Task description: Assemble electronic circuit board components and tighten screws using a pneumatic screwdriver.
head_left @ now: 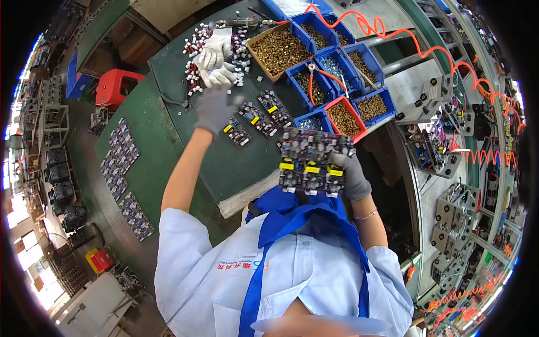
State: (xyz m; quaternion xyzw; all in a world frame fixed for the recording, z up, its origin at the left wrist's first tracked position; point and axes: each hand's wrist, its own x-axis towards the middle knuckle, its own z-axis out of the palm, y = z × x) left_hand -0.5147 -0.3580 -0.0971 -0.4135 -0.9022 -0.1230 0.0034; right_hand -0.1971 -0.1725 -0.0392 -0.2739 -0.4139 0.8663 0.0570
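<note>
My right hand (353, 177), in a grey glove, grips a panel of circuit boards (311, 180) by its right edge. The panel is held up in front of my apron, and its yellow-wrapped parts face up. My left hand (213, 109), also gloved in grey, is over the dark green bench top, left of several smaller circuit boards (273, 109). Motion smears its fingers, so what they hold, if anything, cannot be made out. Just beyond it, white gloves (216, 59) lie on a scattered pile of small white-and-red connectors (193, 53).
A cardboard box (279, 50) of brass-coloured parts stands among blue bins (328, 36) and a red bin (343, 117) of small hardware. A screwdriver-like tool (244, 22) lies at the back. An orange coiled hose (382, 35) crosses the upper right. More boards (120, 160) lie at left.
</note>
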